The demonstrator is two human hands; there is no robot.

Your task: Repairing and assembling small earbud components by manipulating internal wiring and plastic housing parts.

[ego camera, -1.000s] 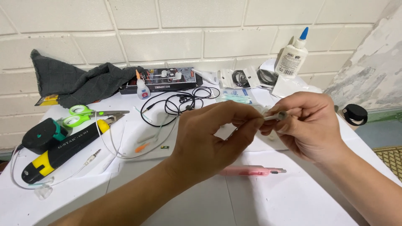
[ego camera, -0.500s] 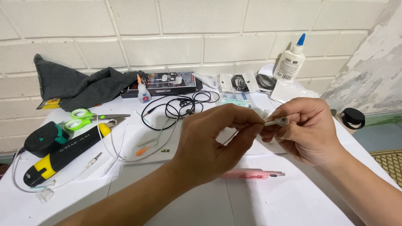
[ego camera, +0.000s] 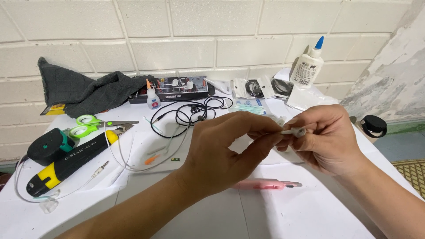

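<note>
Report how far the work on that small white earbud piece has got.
Done: tools are laid out, with the pink craft knife, green scissors and yellow-black stripper on the white table. In hand: left hand and right hand pinch the white earbud piece between them. Left: the white cable lies loose, apart from it; the glue bottle stands capped.

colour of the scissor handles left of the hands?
Bright green scissors, lying beside the black-and-yellow tool; the head view, the only one, shows them clearly.
</note>
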